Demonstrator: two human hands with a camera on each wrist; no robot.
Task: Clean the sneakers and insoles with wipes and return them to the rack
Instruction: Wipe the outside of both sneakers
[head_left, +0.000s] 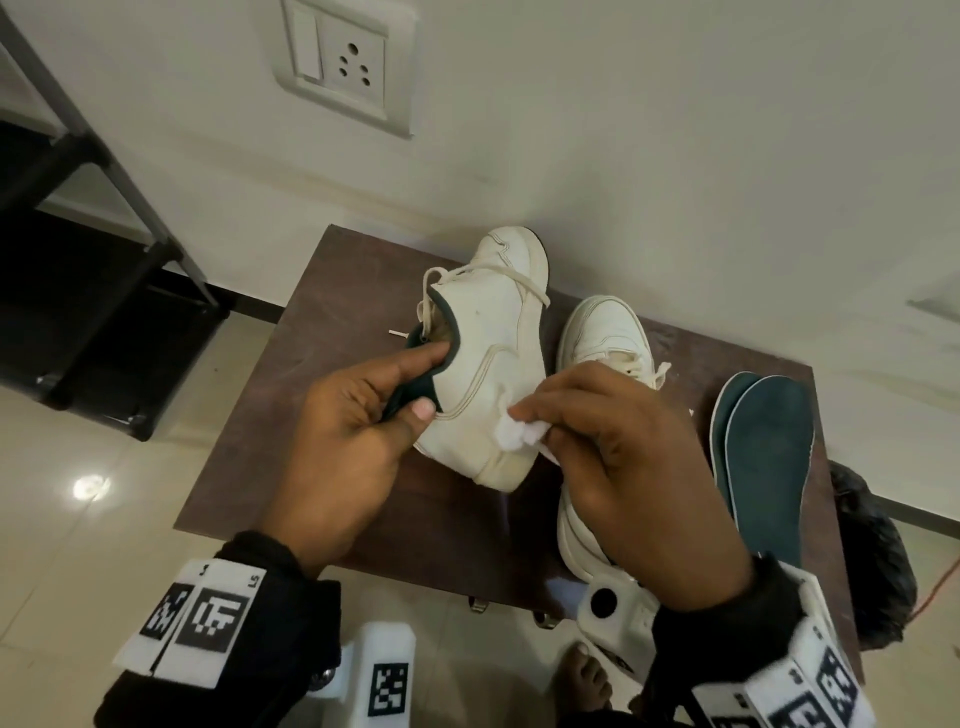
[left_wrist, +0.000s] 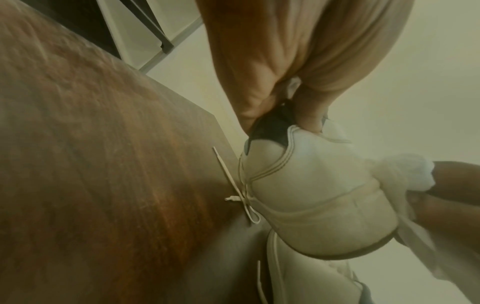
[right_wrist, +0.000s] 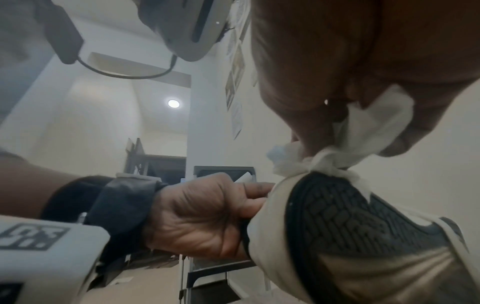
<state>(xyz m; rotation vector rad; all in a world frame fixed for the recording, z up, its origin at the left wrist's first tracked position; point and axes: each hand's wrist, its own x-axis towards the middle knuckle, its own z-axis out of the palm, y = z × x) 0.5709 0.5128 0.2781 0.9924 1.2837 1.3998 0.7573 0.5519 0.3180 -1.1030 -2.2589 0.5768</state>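
Both hands are busy above the brown table (head_left: 332, 291): the white sneaker (head_left: 493, 338) is gripped at its collar by the left hand (head_left: 353, 436), its heel rubbed with a wipe (head_left: 522, 431) pinched in the right hand (head_left: 623, 457). Right of it, the second sneaker (head_left: 605, 327) and both insoles (head_left: 769, 447) wait; nothing is racked yet.

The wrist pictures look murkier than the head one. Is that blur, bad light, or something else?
Head view: sharp, with ceiling-light glare on the floor tile and lens-bent wall lines. Left wrist view: a hazy yellowish cast, the sneaker soft, the left hand washed out. Right wrist view: the right hand close and blurred, a ceiling lamp glowing behind.
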